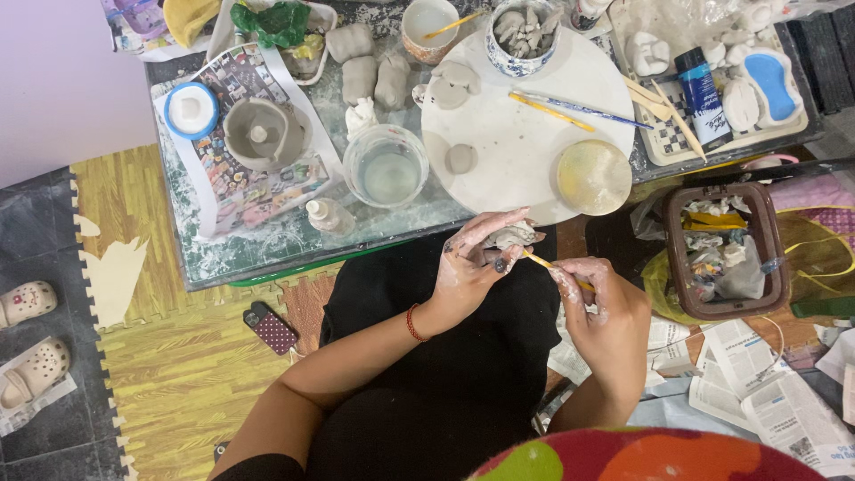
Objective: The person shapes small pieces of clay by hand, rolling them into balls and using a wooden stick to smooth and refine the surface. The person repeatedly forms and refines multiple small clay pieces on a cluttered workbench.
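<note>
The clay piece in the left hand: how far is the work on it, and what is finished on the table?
Done, it seems: several shaped clay figures stand on the glass table. In hand: the left hand holds a small grey clay piece, and the right hand touches it with a thin wooden tool. Left: a flat clay lump lies unshaped on the round white board.
</note>
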